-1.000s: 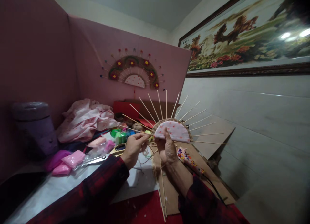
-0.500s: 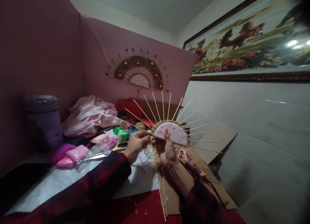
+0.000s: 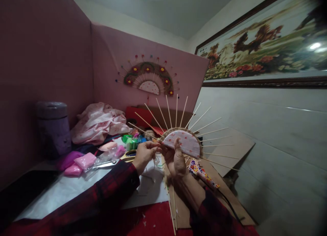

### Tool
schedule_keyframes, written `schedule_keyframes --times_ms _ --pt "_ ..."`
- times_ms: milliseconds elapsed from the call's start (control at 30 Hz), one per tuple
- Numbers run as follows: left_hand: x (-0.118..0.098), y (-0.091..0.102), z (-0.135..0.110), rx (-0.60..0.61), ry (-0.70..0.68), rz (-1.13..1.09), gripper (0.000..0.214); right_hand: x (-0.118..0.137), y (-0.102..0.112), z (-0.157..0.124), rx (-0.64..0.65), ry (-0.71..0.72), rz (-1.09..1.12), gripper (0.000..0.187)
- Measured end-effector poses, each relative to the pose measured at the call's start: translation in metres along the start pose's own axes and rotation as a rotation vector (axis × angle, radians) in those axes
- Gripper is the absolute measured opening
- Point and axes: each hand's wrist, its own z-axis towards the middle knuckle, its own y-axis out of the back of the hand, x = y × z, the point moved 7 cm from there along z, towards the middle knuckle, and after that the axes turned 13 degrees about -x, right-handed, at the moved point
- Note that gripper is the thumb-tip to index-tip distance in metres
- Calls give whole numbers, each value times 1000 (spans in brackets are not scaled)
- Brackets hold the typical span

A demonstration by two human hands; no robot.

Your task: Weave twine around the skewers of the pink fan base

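In my right hand (image 3: 177,159) is a half-round piece covered in white fabric with red dots (image 3: 182,142); my thumb presses on its front. Brown twine edges its curved side, and thin wooden sticks (image 3: 176,110) fan out from it. My left hand (image 3: 145,156) is pinched at the piece's left corner, on the twine (image 3: 154,157), a length of which dangles below. The exact grip between those fingertips is too small to see clearly. Loose wooden sticks (image 3: 174,205) lie under my right hand.
Gold-handled scissors (image 3: 127,156), pink clay packets (image 3: 85,160) and crumpled cloth (image 3: 99,122) lie left, near a purple tumbler (image 3: 53,130). A flower-patterned glue gun (image 3: 204,174) rests on cardboard (image 3: 224,198) at right. A finished-looking fan (image 3: 148,76) hangs on the pink board.
The half-round piece has tilted slightly clockwise in my right hand. My left hand has shifted a little right, staying at its left corner. The whole view has moved slightly.
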Motion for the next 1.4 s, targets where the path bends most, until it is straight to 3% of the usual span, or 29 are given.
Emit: schedule_keyframes --times_ms 67,133,233,300,433,567,700,833,933,1033,1133,1200,1333,1400 --pt "-16 10 -3 -144 -252 169 9 1 -3 -1 -2 15 0 40" --pt "-42 13 -16 -254 -616 326 13 1 -6 -2 2 30 7 46" --pt "-62 -2 -43 -180 -1030 510 35 -6 -7 -2 18 56 38 51" --pt "-61 -13 -50 -98 -1111 631 47 -12 -2 0 4 97 9 50" --pt "-55 -14 -43 -85 -1051 696 49 -12 2 -1 -2 299 -275 49" --pt "-65 2 -24 -99 -933 563 42 9 -37 -18 250 507 -593 31" --pt "-84 27 -5 -160 -706 324 11 29 -72 -24 391 548 -730 27" --pt "-94 43 8 -171 -497 207 10 32 -89 -9 454 533 -865 36" --pt "-104 51 13 -183 -434 135 6 40 -101 -3 455 652 -1048 14" --pt "-119 57 11 -202 -407 75 7 62 -116 -9 422 841 -1140 13" --pt "-127 59 5 -138 -282 -95 9 83 -124 -19 357 1003 -1209 10" --pt "-129 60 2 -69 -205 -208 9 91 -121 -20 319 950 -1154 15" --pt "-120 62 9 -26 -25 -332 5 93 -106 -12 262 698 -968 22" --pt "-112 61 16 -25 87 -329 8 97 -100 -8 209 678 -931 23"
